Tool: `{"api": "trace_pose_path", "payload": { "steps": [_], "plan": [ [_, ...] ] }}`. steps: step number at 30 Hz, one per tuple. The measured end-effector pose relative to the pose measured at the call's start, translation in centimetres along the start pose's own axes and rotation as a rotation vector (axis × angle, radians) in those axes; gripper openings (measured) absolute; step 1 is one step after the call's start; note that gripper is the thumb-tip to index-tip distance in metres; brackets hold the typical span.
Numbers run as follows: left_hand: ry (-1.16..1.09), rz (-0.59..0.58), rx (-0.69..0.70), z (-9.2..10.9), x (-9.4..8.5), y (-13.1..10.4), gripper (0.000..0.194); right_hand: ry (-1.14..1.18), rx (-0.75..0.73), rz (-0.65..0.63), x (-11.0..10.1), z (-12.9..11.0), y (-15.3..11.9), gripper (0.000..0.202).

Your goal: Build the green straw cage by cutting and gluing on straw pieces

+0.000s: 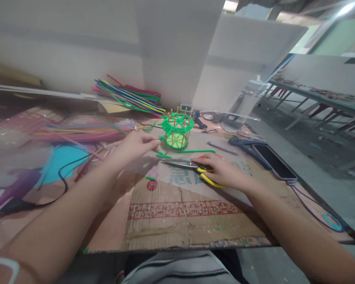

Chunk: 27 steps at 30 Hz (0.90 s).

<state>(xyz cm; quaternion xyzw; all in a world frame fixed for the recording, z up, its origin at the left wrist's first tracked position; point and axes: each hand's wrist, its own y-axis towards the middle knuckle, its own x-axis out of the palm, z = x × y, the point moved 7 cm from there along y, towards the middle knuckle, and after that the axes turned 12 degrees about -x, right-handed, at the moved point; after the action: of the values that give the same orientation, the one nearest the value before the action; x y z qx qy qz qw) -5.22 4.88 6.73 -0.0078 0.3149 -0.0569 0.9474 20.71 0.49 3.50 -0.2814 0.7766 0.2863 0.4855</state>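
My left hand pinches a short green pipe cleaner piece between thumb and fingertips. Just right of it stands a round green frame, with upright wooden sticks rising through an upper ring and a lighter green base. My right hand is closed over the scissors near their yellow-and-black handles; the blades point left, low over the table. Several cut green pieces lie by the blade tips, and a longer green pipe cleaner lies behind the scissors.
A bundle of coloured pipe cleaners rests at the back. Blue-handled pliers, a pen and a phone with a cable are to the right. Plastic-wrapped material covers the left. Cardboard lies along the front edge.
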Motion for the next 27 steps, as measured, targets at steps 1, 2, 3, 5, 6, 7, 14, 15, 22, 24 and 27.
{"api": "trace_pose_path", "payload": {
  "steps": [1, 2, 3, 5, 6, 7, 14, 15, 22, 24, 27],
  "plan": [
    [-0.036, -0.014, -0.007, -0.3, 0.4, 0.1, 0.031, -0.003, -0.005, -0.024, 0.1, -0.1, 0.0, 0.055],
    [-0.074, -0.023, -0.017, -0.5, 0.8, 0.1, 0.029, -0.003, -0.010, -0.048, 0.1, -0.2, 0.0, 0.054],
    [-0.114, -0.029, -0.027, -0.7, 1.1, 0.1, 0.027, 0.002, -0.021, -0.068, 0.1, -0.3, 0.0, 0.052],
    [-0.186, -0.031, -0.043, -0.8, 1.6, -0.1, 0.020, 0.024, -0.060, -0.084, -0.3, -0.8, 0.2, 0.043],
    [-0.209, -0.030, -0.048, -0.8, 1.8, -0.2, 0.016, 0.040, -0.070, -0.086, -0.6, -1.0, 0.4, 0.037],
    [-0.217, -0.028, -0.052, -0.8, 1.9, -0.3, 0.013, 0.055, -0.060, -0.076, -1.0, -1.0, 0.6, 0.032],
    [0.063, -0.045, 0.059, -0.6, 3.0, 0.1, 0.031, -0.303, 0.127, 0.034, -2.5, 1.1, 3.5, 0.026],
    [0.073, -0.055, 0.068, -0.6, 3.2, 0.2, 0.032, -0.355, 0.116, 0.018, -2.2, 1.3, 4.1, 0.026],
    [-0.097, -0.104, 0.013, -1.7, 4.2, 0.5, 0.025, -0.454, 0.116, -0.022, -0.2, 2.9, 6.5, 0.026],
    [-0.104, -0.080, 0.019, -1.9, 4.1, 0.6, 0.028, -0.461, 0.138, -0.008, -0.1, 3.0, 6.3, 0.028],
    [-0.101, -0.048, 0.015, -2.0, 4.0, 0.6, 0.032, -0.428, 0.149, 0.100, -0.5, 2.4, 5.5, 0.033]
  ]
}}
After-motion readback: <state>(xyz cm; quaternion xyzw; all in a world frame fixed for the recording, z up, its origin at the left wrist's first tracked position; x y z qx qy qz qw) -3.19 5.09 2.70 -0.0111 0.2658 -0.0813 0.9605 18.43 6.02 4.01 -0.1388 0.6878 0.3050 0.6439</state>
